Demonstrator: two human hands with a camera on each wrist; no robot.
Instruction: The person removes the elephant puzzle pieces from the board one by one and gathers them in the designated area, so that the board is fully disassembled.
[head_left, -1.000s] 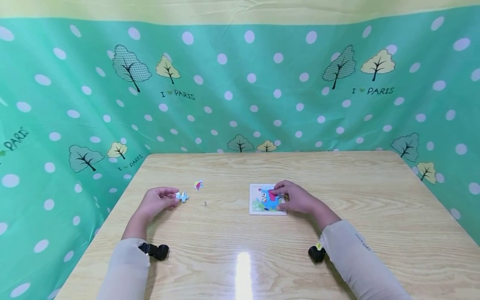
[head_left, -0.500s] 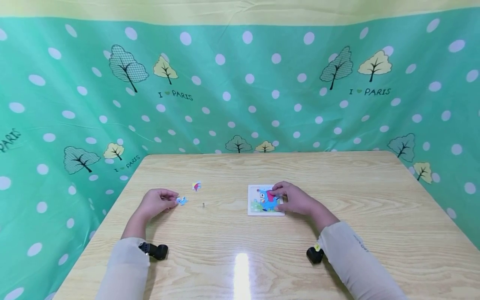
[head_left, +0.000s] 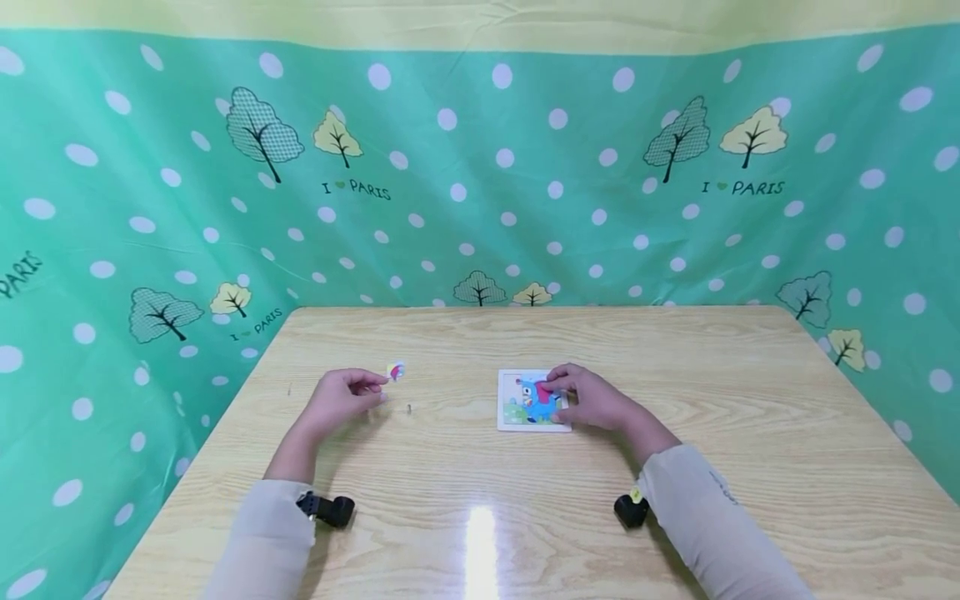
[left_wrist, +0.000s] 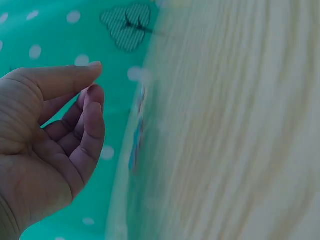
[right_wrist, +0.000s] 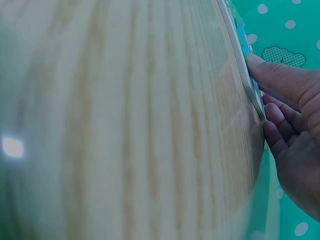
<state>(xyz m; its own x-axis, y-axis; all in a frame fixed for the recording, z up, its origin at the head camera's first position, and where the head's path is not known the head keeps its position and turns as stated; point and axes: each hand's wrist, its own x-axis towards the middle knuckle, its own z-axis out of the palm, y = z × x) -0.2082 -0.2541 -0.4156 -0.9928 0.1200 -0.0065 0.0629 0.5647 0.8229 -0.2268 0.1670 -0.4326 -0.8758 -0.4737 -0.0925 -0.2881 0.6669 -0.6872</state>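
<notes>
In the head view my left hand (head_left: 343, 402) hovers low at the left of the table, its fingertips right at the edge of a small yellow, pink and blue jigsaw piece (head_left: 396, 372). Its fingers are loosely bent with nothing visible between thumb and forefinger in the left wrist view. Bright blue jigsaw bits (left_wrist: 136, 145) appear edge-on there, beyond that hand. My right hand (head_left: 596, 397) grips the right side of a white-framed jigsaw puzzle (head_left: 517, 423) with a blue cartoon animal. In the right wrist view its thumb (right_wrist: 272, 75) presses on the face and fingers curl at the edge.
The wooden table (head_left: 480, 475) reaches back to a green dotted cloth (head_left: 480, 167), which also hangs at both sides. A tiny dark upright speck (head_left: 408, 409) is on the table between the left hand and the puzzle. Black wrist cameras (head_left: 333, 511) sit at both wrists.
My left hand has let go of a blue jigsaw piece, now out of sight in the head view, and moved right and away to the other piece. The right hand stays on the puzzle.
</notes>
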